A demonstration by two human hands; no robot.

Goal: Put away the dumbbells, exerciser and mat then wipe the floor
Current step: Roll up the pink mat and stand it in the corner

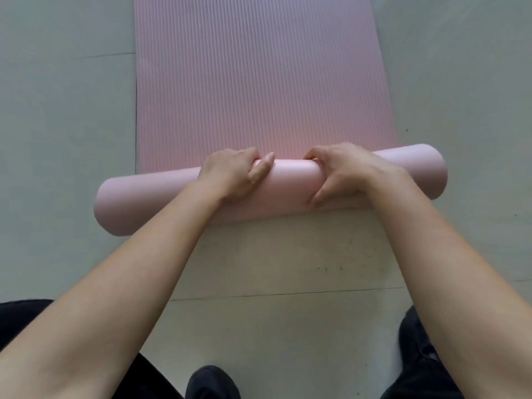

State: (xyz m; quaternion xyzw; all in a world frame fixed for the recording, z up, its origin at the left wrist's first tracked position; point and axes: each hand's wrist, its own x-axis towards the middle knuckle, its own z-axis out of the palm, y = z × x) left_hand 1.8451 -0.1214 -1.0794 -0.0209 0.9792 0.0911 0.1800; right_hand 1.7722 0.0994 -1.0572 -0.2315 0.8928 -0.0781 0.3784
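Here, in the head view, you look down at a pink mat on a pale floor, partly rolled up. The roll lies crosswise just ahead of you. Its long axis runs left to right, slightly askew, with the left end nearer you than the right. The flat, ribbed remainder stretches straight away from you beyond the roll. Your left hand and right hand both grip the roll near its middle, close together, fingers curled over its far side. Neither hand is clearly nearer. Rolling on likely means pushing away from you, leading with the left end to square it.
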